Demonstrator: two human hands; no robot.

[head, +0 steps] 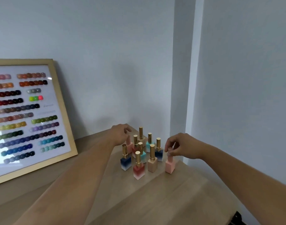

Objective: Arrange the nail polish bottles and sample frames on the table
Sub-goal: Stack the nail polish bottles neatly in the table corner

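Several square nail polish bottles with gold caps stand grouped on the wooden table (171, 200), among them a red one (139, 172), a beige one (152, 164) and a navy one (126, 163). My right hand (183, 146) pinches the cap of a pink bottle (170, 166) at the group's right edge. My left hand (121, 133) reaches over the back left of the group, its fingers curled round the cap of another pink bottle (129, 146). A wood-framed sample frame (25, 116) with rows of coloured nail swatches leans against the wall at left.
Pale walls meet in a corner right behind the bottles, with a projecting wall (236, 95) at right. The table's right edge runs close beside the pink bottle. A dark object (238, 218) sits below the table at bottom right.
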